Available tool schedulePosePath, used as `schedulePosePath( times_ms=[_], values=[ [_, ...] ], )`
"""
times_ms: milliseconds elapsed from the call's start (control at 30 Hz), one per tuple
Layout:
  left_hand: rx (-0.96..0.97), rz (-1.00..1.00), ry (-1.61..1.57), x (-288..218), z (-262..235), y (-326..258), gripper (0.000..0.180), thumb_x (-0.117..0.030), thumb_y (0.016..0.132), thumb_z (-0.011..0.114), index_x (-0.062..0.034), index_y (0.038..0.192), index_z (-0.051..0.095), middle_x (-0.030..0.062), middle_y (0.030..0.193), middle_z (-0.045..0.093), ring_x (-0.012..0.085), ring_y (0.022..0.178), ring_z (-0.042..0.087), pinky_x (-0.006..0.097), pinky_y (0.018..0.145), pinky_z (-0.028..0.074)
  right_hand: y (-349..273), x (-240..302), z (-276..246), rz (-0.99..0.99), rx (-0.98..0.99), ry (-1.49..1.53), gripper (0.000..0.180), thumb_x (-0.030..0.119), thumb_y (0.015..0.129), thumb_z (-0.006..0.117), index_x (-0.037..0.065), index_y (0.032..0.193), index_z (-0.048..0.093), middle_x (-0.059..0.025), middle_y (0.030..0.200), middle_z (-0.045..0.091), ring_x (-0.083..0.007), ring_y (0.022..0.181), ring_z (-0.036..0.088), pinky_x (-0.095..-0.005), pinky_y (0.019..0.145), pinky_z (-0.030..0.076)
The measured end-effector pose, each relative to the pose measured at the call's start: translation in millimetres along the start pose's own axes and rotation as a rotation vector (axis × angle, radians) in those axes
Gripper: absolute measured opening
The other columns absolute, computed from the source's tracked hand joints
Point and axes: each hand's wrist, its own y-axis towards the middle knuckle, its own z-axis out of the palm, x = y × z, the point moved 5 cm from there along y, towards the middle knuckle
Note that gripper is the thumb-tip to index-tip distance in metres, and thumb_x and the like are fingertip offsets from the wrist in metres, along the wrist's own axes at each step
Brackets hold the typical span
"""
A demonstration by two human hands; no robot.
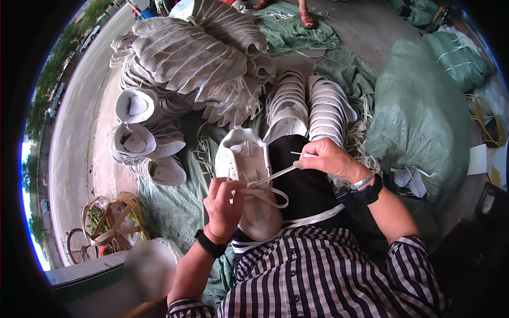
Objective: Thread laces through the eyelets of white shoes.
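Observation:
On my lap lies a white shoe upper [260, 214], its opening pointing away from me and its toe toward my shirt. A flat white shoelace [274, 177] runs from the upper's eyelets to my right hand [336, 161]. That hand is closed in a pinch on the lace, whose thin tip sticks out past the fingers. My left hand [221, 205] is closed at the left side of the upper, with its fingers curled by the eyelets where the lace crosses. What its fingertips grip is partly hidden. A loop of lace hangs over the toe part.
Large piles of nested white uppers [185, 58] stand ahead, with more stacks [286, 106] to their right. Loose laces [362, 124] lie beside a bulky green sack [421, 122]. A woven basket [119, 220] sits at the left. Beyond the stacks, another person's sandalled foot [307, 20] shows.

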Motion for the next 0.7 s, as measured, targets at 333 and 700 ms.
schedulePosePath(
  times_ms=[333, 700],
  values=[
    [0.021, -0.273, -0.173, 25.3, 1.3, -30.8, 0.033, 0.0, 0.074, 0.062, -0.004, 0.106, 0.055, 0.0063, 0.093, 0.048, 0.0084, 0.066, 0.044, 0.021, 0.055, 0.037, -24.4, -42.6, -64.3, 0.222, -0.34, 0.276, 0.016, 0.019, 0.079, 0.069, 0.004, 0.073, 0.066, 0.002, 0.062, 0.057, -0.003, 0.057, 0.05, -0.0183, 0.053, 0.038],
    [0.002, -0.353, -0.046, 46.8, -1.0, -46.2, 0.013, -0.005, 0.083, 0.063, -0.0024, 0.086, 0.05, 0.0086, 0.073, 0.052, 0.0139, 0.06, 0.05, 0.026, 0.056, 0.043, -31.9, 44.6, 85.9, -0.195, 0.111, -0.276, 0.018, 0.013, 0.09, 0.052, 0.0, 0.079, 0.058, -0.0167, 0.069, 0.061, -0.0266, 0.056, 0.063, -0.0344, 0.052, 0.051]
  ],
)
